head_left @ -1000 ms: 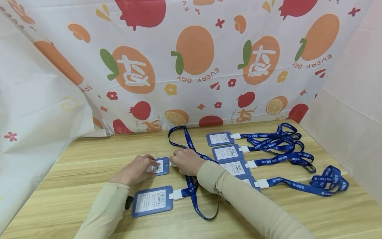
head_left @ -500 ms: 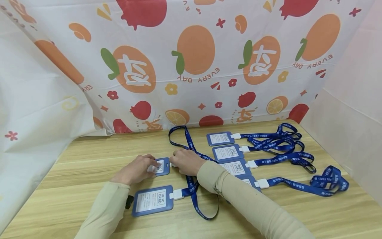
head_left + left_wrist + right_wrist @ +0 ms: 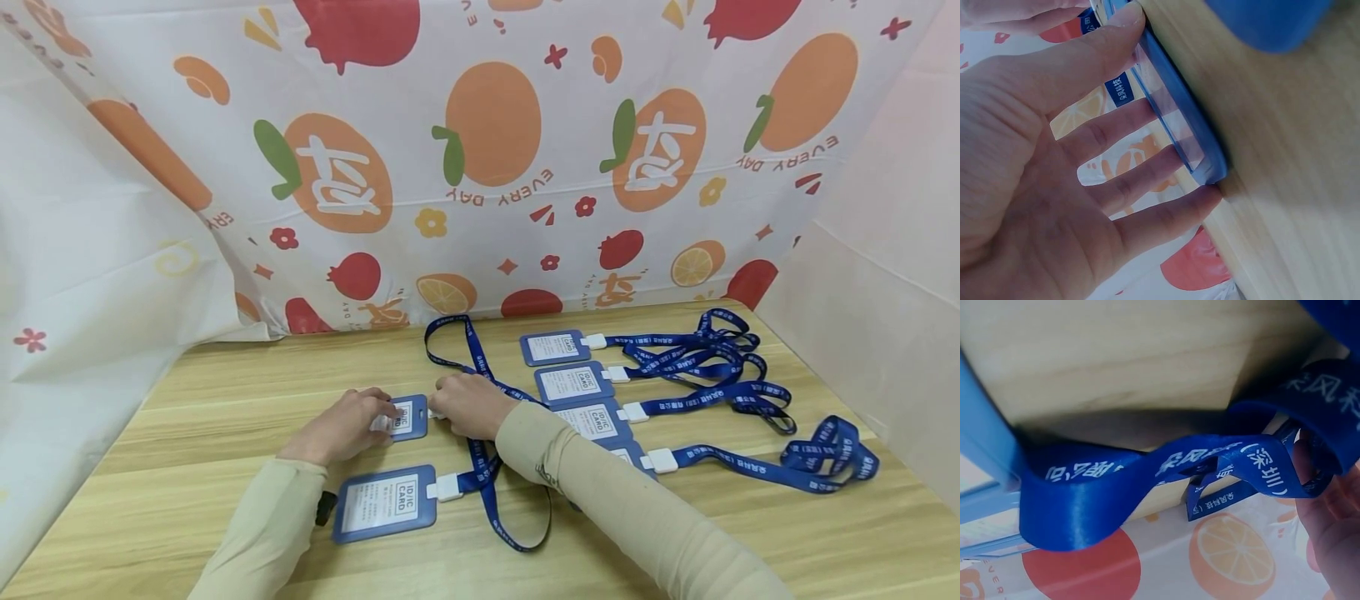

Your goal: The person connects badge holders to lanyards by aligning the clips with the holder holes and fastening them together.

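My left hand (image 3: 348,425) holds a blue ID badge holder (image 3: 411,418) on the table, thumb at one edge and fingertips spread over its face and far edge, as the left wrist view shows. The holder's slotted end points at my right hand (image 3: 468,406). Just off that slot, my right fingers pinch the white clip (image 3: 434,412) of a blue lanyard (image 3: 474,346); most of the clip is hidden. In the right wrist view the lanyard strap (image 3: 1082,506) loops beside the hand, whose fingertips are mostly hidden. Nearer me lies another badge holder (image 3: 384,504) joined to its own clip (image 3: 447,487).
Right of my hands, several badge holders (image 3: 573,383) lie in a column, partly under my right sleeve (image 3: 585,475). Their lanyards (image 3: 705,396) are bunched toward the right edge of the wooden table (image 3: 247,387). A fruit-print cloth (image 3: 420,225) hangs behind.
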`<action>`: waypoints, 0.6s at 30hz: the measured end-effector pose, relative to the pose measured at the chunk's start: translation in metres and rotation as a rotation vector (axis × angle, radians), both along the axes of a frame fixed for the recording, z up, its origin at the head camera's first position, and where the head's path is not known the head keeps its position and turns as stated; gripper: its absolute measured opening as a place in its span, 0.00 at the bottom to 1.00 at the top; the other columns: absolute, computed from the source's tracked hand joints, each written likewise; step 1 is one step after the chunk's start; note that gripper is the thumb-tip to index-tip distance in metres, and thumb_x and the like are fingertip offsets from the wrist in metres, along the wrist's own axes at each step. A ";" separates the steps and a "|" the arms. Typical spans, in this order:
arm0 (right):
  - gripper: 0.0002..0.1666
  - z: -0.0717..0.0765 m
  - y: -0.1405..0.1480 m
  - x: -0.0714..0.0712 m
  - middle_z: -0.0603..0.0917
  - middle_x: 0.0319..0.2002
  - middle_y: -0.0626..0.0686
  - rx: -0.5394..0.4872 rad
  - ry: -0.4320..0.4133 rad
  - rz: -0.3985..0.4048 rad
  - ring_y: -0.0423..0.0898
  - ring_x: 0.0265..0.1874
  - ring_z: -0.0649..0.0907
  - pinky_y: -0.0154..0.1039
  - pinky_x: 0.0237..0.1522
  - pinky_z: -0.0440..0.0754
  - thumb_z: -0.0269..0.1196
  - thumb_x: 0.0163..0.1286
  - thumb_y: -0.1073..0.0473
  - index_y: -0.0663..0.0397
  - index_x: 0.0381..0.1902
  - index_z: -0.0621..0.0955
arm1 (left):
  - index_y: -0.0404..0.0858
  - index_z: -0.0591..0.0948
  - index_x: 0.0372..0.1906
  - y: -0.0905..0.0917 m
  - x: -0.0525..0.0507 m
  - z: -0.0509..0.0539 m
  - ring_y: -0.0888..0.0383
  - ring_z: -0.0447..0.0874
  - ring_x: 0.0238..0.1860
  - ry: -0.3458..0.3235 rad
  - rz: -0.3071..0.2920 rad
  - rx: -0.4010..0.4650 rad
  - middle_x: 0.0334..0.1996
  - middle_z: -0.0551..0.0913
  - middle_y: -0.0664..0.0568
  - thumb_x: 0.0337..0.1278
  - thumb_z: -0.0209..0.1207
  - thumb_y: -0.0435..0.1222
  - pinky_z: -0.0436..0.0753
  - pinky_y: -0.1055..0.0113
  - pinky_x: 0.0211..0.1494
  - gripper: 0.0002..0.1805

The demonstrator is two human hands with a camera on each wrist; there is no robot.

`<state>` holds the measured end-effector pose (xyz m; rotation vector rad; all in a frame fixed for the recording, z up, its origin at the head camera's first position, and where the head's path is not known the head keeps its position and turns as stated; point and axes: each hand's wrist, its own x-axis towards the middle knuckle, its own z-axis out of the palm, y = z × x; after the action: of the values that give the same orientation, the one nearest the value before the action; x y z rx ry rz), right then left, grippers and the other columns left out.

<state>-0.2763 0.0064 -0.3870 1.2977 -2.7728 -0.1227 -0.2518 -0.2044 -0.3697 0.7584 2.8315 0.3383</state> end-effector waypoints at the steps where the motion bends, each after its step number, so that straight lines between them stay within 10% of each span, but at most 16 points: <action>1: 0.14 0.000 0.000 0.000 0.86 0.46 0.49 0.004 0.000 0.001 0.41 0.42 0.84 0.33 0.49 0.81 0.67 0.71 0.60 0.47 0.54 0.88 | 0.32 0.87 0.51 0.000 0.000 0.000 0.34 0.78 0.57 0.002 -0.002 0.000 0.56 0.80 0.32 0.54 0.72 0.30 0.77 0.41 0.60 0.18; 18: 0.12 0.001 -0.003 0.000 0.86 0.42 0.48 -0.009 -0.017 0.008 0.40 0.38 0.82 0.31 0.45 0.81 0.65 0.73 0.60 0.48 0.51 0.89 | 0.32 0.87 0.50 0.001 0.001 0.000 0.34 0.77 0.57 -0.003 0.016 0.013 0.56 0.80 0.32 0.54 0.72 0.30 0.76 0.40 0.61 0.17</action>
<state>-0.2761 0.0034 -0.3857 1.3137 -2.7791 -0.0996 -0.2509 -0.2039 -0.3700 0.7377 2.8361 0.3598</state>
